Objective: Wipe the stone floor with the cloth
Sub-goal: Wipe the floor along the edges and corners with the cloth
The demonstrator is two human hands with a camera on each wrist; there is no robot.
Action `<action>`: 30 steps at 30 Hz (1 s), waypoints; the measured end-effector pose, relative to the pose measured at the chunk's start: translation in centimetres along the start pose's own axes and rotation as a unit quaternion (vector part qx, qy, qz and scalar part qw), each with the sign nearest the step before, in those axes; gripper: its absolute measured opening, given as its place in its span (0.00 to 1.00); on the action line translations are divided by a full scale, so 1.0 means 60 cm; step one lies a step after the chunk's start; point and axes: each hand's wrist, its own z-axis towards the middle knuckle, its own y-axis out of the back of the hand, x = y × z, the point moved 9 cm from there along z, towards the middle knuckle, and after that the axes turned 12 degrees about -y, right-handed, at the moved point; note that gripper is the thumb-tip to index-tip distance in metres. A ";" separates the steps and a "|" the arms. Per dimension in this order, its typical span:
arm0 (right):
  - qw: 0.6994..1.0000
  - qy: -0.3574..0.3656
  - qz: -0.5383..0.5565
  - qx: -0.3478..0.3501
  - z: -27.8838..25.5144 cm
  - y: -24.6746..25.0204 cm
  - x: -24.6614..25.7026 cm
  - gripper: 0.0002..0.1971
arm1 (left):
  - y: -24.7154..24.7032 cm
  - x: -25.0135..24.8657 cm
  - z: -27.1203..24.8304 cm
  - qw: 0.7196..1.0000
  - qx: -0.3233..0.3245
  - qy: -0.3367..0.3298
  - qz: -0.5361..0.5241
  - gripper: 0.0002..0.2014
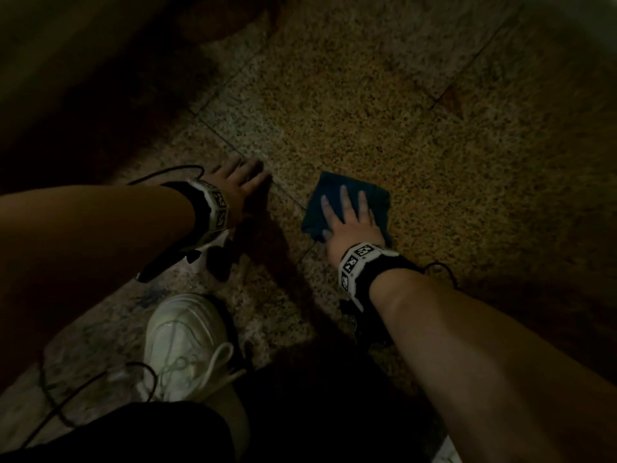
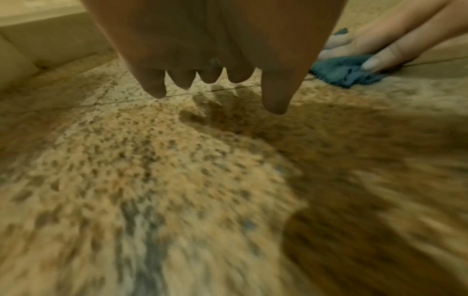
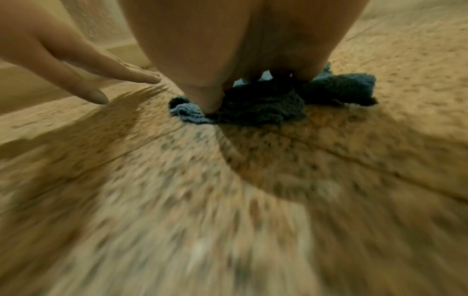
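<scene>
A dark blue-green cloth (image 1: 377,198) lies folded on the speckled stone floor (image 1: 417,135). My right hand (image 1: 350,218) presses flat on it with fingers spread and straight. In the right wrist view the cloth (image 3: 268,106) bunches under my palm and thumb. My left hand (image 1: 238,185) is held out to the left of the cloth, fingers straight, just above or on the floor; contact cannot be told. In the left wrist view the left hand's fingers (image 2: 154,84) point down at the floor (image 2: 152,160), and the cloth (image 2: 346,72) shows at upper right under the right hand (image 2: 375,46).
My white sneaker (image 1: 183,342) stands on the floor below the left hand. Thin black cables (image 1: 66,399) trail from both wristbands. A dark wall or step (image 1: 66,78) borders the floor at upper left. Tile joints (image 1: 233,145) cross the floor.
</scene>
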 end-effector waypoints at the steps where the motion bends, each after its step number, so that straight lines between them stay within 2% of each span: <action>1: 1.000 -0.003 0.003 0.001 0.006 0.005 -0.001 0.30 | 0.006 0.006 0.005 1.000 -0.008 0.001 0.003 0.40; 6: 0.998 -0.045 0.033 -0.007 0.053 0.054 -0.010 0.30 | 0.051 0.034 0.062 0.997 -0.068 -0.006 -0.037 0.43; 13: 0.990 -0.111 0.076 -0.038 0.117 0.135 -0.010 0.29 | 0.049 0.050 0.089 0.993 -0.092 -0.053 -0.056 0.46; 19: 0.983 -0.143 0.091 -0.065 0.160 0.199 -0.003 0.30 | 0.044 0.052 0.096 0.992 -0.100 -0.064 -0.052 0.47; 22: 0.986 -0.132 0.069 -0.072 0.149 0.194 0.008 0.30 | 0.045 0.051 0.093 0.992 -0.094 -0.060 -0.056 0.47; 26: 0.996 -0.072 0.015 -0.055 0.095 0.143 0.055 0.29 | 0.047 0.050 0.090 0.993 -0.081 -0.053 -0.070 0.47; 28: 0.998 -0.048 0.005 -0.026 0.062 0.112 0.082 0.30 | 0.051 0.047 0.085 0.993 -0.080 -0.050 -0.070 0.47; 30: 0.998 -0.021 0.052 0.017 0.039 0.094 0.094 0.29 | 0.053 0.047 0.079 0.993 -0.083 -0.046 -0.076 0.47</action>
